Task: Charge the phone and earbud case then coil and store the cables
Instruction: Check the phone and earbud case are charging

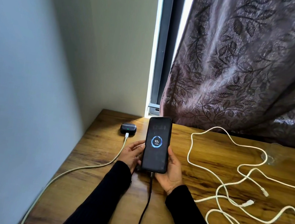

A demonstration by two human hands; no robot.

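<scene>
Grip: left hand (pixel 132 153) and right hand (pixel 170 171) both curl around the phone (pixel 156 144), tilting it up off the table (pixel 202 155), probably to read its charging ring at 93%.
Phone lead: one dark cable (pixel 146 200) plugged into its bottom edge.
Earbud case (pixel 128 128): on the table's far left corner, green light on, fed by one pale cable (pixel 89 166).
Spare cables: loose white cables (pixel 226 185) tangled at right, uncoiled; exact count unclear.

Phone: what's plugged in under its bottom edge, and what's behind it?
A dark cable runs from the phone bottom. Both hands, left hand and right hand, hold its sides; the fingers behind it and the table there are hidden.
</scene>
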